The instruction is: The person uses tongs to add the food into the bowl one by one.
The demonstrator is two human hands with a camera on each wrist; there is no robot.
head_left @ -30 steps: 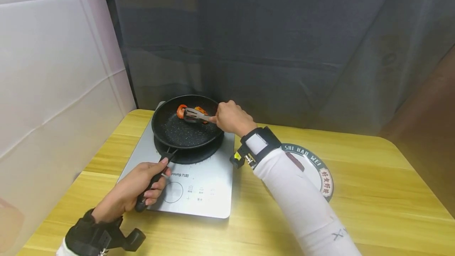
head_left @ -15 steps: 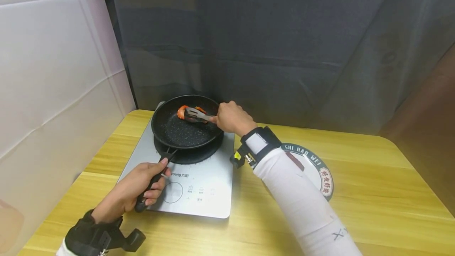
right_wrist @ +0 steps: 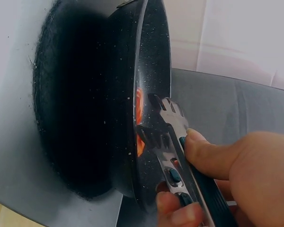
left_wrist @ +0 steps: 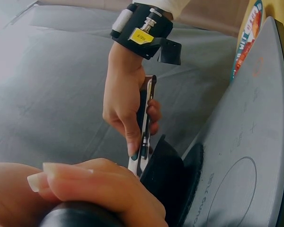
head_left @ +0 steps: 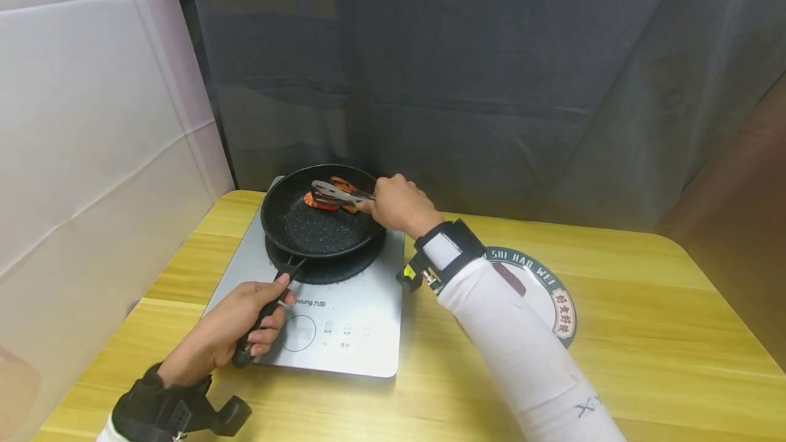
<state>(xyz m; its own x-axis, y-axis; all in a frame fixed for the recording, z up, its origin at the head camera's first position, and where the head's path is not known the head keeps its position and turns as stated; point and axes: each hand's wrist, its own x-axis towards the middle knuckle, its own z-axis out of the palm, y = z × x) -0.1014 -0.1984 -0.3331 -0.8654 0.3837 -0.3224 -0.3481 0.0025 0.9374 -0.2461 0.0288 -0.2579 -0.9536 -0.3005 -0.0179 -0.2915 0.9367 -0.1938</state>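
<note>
My left hand [head_left: 248, 316] grips the black handle [head_left: 265, 322] of a frying pan [head_left: 313, 234], thumb along its top. The pan is over the dark round zone of the induction cooker [head_left: 362, 312]. My right hand [head_left: 402, 204] holds metal food tongs [head_left: 334, 191] above the pan's far side; in the right wrist view the prongs of the tongs [right_wrist: 173, 113] are spread apart. Below them lie orange-red food pieces [head_left: 319, 202], also visible as orange patches [right_wrist: 139, 106] near the rim. Their exact kind cannot be told, and the tongs partly cover them.
A white plate [head_left: 543, 302] with a dark green lettered rim stands right of the cooker, partly behind my right sleeve. On it lies a flat reddish-brown piece [head_left: 511, 278]. A grey curtain [head_left: 460, 87] hangs behind the wooden table [head_left: 651, 333], a white panel [head_left: 92, 121] at left.
The tongs' prongs have come up off the orange-red pieces and spread apart. The left food piece now lies flatter. My left hand and the pan have stayed in place.
</note>
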